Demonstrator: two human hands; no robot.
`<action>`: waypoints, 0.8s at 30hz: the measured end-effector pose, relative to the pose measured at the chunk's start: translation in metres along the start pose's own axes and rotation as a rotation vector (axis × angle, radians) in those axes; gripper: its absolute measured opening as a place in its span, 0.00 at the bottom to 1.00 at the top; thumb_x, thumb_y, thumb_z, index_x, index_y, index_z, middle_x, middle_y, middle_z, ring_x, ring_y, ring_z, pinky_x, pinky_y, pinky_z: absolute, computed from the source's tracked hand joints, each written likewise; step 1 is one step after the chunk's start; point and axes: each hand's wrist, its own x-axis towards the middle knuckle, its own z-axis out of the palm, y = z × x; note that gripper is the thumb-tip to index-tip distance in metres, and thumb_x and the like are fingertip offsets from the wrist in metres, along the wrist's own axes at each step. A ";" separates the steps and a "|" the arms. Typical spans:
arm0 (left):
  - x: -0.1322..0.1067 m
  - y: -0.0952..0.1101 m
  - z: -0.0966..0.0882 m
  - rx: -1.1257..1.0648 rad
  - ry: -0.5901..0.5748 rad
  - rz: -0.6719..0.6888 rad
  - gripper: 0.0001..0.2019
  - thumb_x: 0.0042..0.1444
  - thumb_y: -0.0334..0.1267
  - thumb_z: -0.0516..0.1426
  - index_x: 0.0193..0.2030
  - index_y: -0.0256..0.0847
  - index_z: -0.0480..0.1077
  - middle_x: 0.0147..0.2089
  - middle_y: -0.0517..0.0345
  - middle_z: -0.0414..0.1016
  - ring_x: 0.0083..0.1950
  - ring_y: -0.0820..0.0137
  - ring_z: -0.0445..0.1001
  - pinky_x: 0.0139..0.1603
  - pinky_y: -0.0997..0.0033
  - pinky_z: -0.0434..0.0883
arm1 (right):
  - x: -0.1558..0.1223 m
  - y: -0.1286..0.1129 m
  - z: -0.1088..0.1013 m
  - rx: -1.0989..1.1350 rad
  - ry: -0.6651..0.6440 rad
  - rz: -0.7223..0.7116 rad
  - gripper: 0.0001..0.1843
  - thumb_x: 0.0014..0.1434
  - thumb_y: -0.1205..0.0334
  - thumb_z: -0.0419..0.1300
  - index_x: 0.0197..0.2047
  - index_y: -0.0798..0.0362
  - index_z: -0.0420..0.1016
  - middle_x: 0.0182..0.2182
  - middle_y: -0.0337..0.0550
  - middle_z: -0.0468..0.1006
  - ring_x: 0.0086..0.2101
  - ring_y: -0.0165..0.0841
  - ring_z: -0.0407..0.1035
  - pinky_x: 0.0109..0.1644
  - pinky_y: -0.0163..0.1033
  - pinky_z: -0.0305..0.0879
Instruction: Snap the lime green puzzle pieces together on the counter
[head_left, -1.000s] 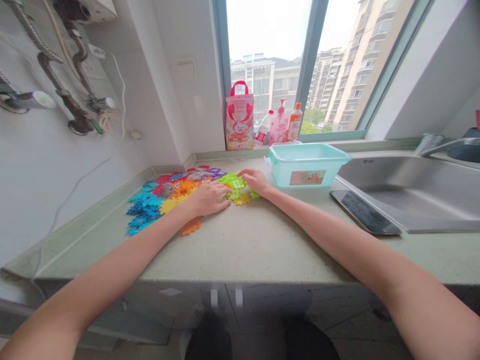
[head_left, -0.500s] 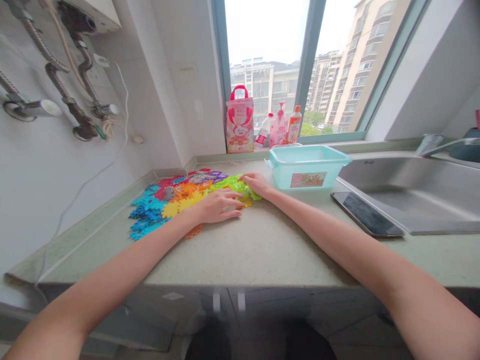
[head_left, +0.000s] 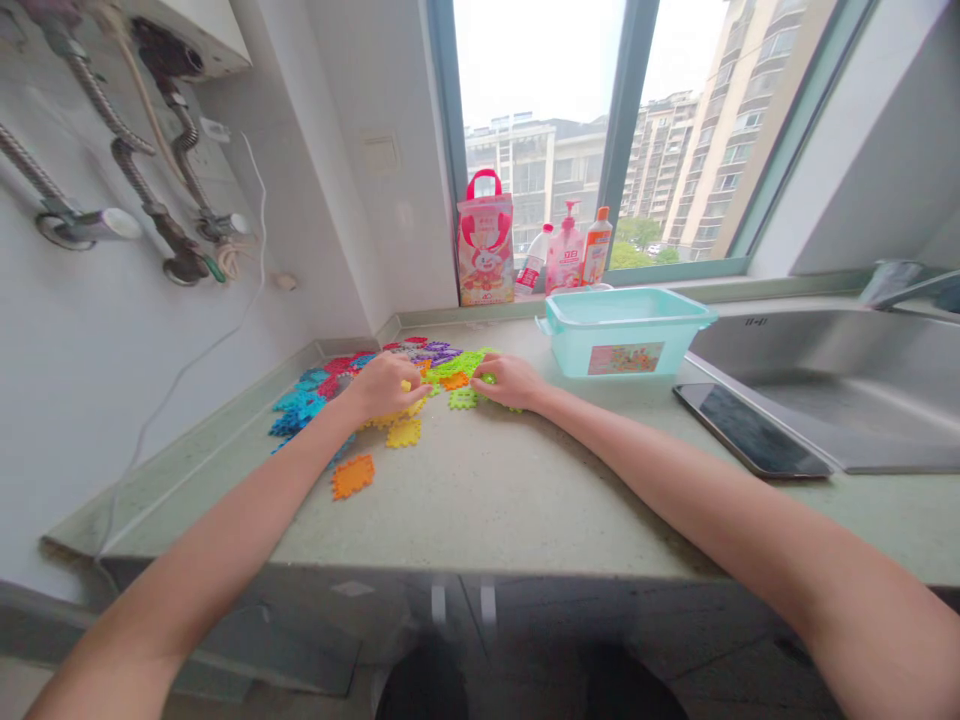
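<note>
Notched, flat plastic interlocking pieces lie in a colour-grouped pile on the counter. My left hand (head_left: 384, 388) is closed over the yellow part, and a bit of a yellow interlocking piece (head_left: 406, 385) shows between its fingers. My right hand (head_left: 511, 382) rests at the green interlocking pieces (head_left: 463, 398), fingers curled down with green showing beneath them. An orange interlocking piece (head_left: 454, 381) lies among the green ones between my hands. Another orange interlocking piece (head_left: 352, 477) lies apart, nearer the counter's front. Blue interlocking pieces (head_left: 296, 405) are heaped at the left.
A turquoise plastic basin (head_left: 626, 335) stands right of the pile. Beside the steel sink (head_left: 810, 390) lies a black phone (head_left: 750, 430). A pink bag (head_left: 486, 250) and several bottles, one a pink pump bottle (head_left: 565, 255), line the window. A white cable (head_left: 202, 345) hangs at the left.
My left hand has moved back and left, its spread fingers now closed around yellow. The right fingers have curled in over green pieces. The front orange piece is now uncovered.
</note>
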 end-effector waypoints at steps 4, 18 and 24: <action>0.002 0.000 0.006 0.145 0.021 -0.108 0.18 0.59 0.57 0.63 0.43 0.45 0.80 0.45 0.50 0.85 0.48 0.55 0.80 0.53 0.56 0.71 | 0.000 -0.004 0.002 -0.052 0.020 -0.033 0.14 0.70 0.58 0.59 0.49 0.49 0.87 0.52 0.49 0.83 0.51 0.41 0.76 0.60 0.43 0.68; 0.017 0.015 0.010 0.418 -0.026 -0.076 0.17 0.66 0.43 0.55 0.48 0.40 0.83 0.34 0.45 0.84 0.38 0.56 0.81 0.53 0.51 0.68 | 0.007 0.001 0.007 0.137 -0.049 0.069 0.22 0.71 0.58 0.60 0.65 0.53 0.77 0.54 0.49 0.85 0.54 0.40 0.78 0.63 0.44 0.68; 0.018 0.007 0.013 0.421 0.175 0.029 0.15 0.70 0.35 0.54 0.47 0.42 0.83 0.36 0.48 0.85 0.42 0.57 0.81 0.46 0.55 0.70 | 0.002 -0.001 0.011 0.035 0.070 -0.092 0.25 0.69 0.59 0.62 0.67 0.50 0.75 0.59 0.52 0.80 0.59 0.44 0.74 0.66 0.51 0.66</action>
